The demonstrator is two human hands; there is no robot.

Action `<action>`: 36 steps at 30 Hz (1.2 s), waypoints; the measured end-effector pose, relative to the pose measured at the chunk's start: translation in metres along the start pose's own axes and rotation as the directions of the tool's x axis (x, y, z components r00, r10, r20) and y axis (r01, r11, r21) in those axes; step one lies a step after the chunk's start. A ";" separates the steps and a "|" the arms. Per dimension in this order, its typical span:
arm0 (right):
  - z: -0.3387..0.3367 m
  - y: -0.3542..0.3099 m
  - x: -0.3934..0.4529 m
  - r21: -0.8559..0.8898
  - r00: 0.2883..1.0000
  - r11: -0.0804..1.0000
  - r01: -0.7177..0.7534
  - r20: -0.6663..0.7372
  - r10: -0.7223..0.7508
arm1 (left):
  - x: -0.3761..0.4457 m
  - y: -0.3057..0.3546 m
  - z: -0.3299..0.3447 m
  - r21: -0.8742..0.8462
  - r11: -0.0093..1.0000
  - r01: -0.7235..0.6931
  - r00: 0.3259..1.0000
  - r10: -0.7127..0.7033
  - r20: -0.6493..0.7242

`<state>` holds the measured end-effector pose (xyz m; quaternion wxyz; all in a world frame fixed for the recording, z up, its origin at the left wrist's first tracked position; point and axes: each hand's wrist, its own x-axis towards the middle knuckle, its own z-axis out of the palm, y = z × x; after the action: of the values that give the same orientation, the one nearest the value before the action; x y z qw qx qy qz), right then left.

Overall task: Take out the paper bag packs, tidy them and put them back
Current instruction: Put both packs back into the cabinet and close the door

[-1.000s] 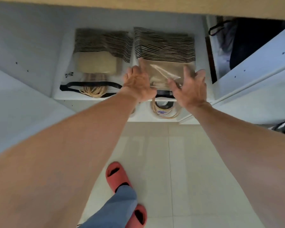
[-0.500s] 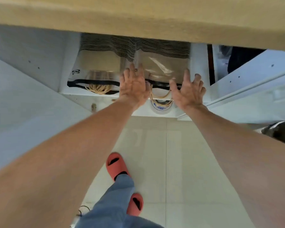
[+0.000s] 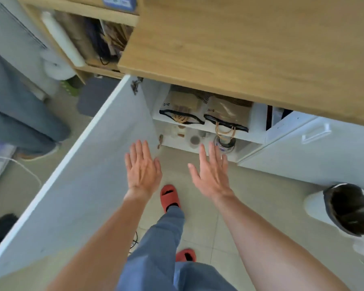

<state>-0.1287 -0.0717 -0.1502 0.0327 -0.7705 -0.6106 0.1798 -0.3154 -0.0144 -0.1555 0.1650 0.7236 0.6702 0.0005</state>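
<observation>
Both hands hover empty at frame centre, left hand (image 3: 143, 171) and right hand (image 3: 211, 175), fingers spread wide. Two paper bag packs (image 3: 204, 109) lie side by side on the open cabinet shelf (image 3: 259, 131), upper centre. The right pack's handles overhang the shelf edge and could snag. The countertop (image 3: 240, 43) hides the packs' backs.
</observation>
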 end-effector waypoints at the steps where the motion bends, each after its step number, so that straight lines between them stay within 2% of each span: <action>1: -0.006 -0.017 -0.011 0.011 1.000 1.000 0.023 -0.010 -0.023 | -0.014 -0.007 -0.014 -0.004 1.000 -0.004 0.999 0.004 -0.036; 7: -0.018 -0.100 -0.068 0.008 0.991 0.992 0.125 -0.040 -0.125 | -0.089 -0.063 -0.072 0.034 0.999 0.039 0.971 -0.030 -0.238; 10: -0.021 -0.130 -0.092 -0.006 0.982 0.983 0.186 -0.038 -0.186 | -0.117 -0.099 -0.092 0.021 0.992 0.126 0.946 -0.114 -0.304; 13: -0.023 -0.150 -0.113 -0.006 0.971 0.971 0.239 -0.032 -0.239 | -0.142 -0.143 -0.105 0.003 0.960 0.280 0.920 -0.268 -0.288; 16: -0.019 -0.157 -0.130 -0.001 0.967 0.968 0.252 -0.047 -0.252 | -0.168 -0.188 -0.102 0.059 0.925 0.376 0.914 -0.360 -0.189; 20: 0.000 -0.154 -0.144 -0.007 0.975 0.975 0.223 -0.010 -0.223 | -0.189 -0.210 -0.077 0.210 0.927 0.313 0.950 -0.301 -0.085; 25: 0.023 -0.146 -0.159 -0.014 0.984 0.986 0.165 0.064 -0.163 | -0.193 -0.193 -0.072 0.191 0.933 0.306 0.945 -0.274 -0.176; 31: 0.033 -0.142 -0.174 0.002 0.989 0.992 0.128 0.069 -0.127 | -0.207 -0.179 -0.065 0.176 0.978 0.116 0.985 -0.090 -0.145; 36: 0.038 -0.129 -0.185 0.011 0.994 0.997 0.080 0.076 -0.081 | -0.221 -0.146 -0.041 0.058 0.998 -0.024 0.989 0.032 -0.146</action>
<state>-0.2954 -0.2218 -0.1070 0.0197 -0.7378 -0.6412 0.2100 -0.4886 -0.2126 -0.1033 0.0947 0.7354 0.6700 0.0376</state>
